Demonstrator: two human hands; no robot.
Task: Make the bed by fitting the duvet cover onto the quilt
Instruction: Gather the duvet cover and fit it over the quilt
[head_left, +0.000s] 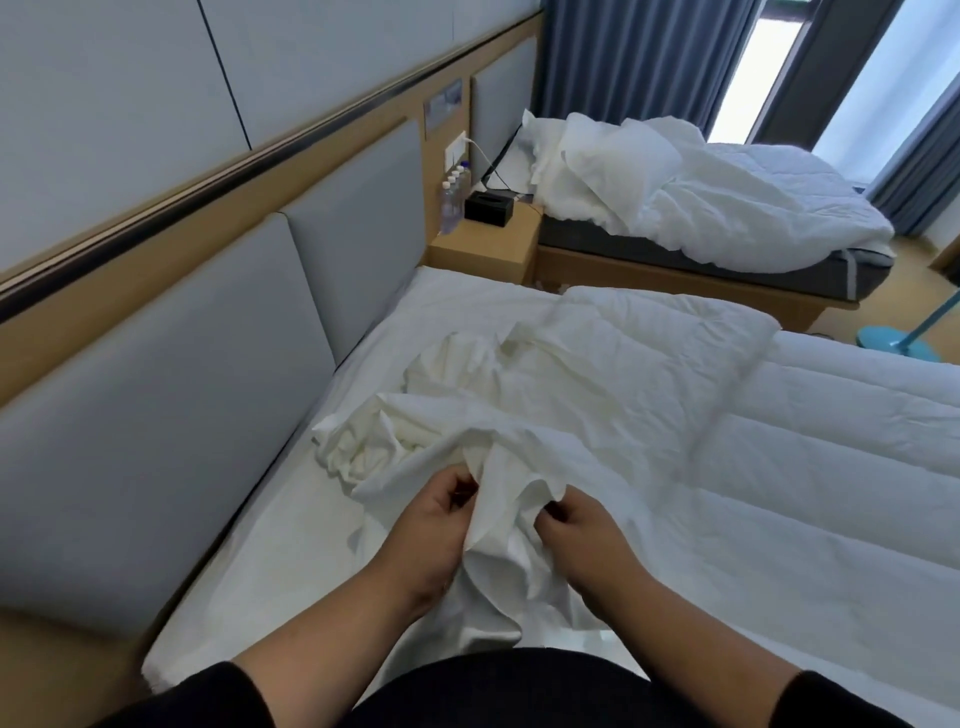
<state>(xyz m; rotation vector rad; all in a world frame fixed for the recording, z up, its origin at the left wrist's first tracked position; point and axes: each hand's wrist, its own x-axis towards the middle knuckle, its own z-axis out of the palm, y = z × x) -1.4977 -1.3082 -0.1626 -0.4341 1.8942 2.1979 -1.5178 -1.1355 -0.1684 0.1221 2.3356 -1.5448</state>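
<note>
Your left hand (434, 512) and right hand (582, 525) pinch the cover (498, 426), bunched on the bed (291, 540) beside the quilt (831, 447); it looks soft and floppy; hold its edge.

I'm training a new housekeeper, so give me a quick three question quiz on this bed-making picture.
1. True or false: both hands grip the duvet cover.
2. Where does the quilt lie? A) spread on the near bed B) on the floor C) on the nightstand
3. Fill in: the black tissue box stands beside the water ____.

Key: 1 true: left hand and right hand pinch it. 2 A. 3 bottles.
</note>
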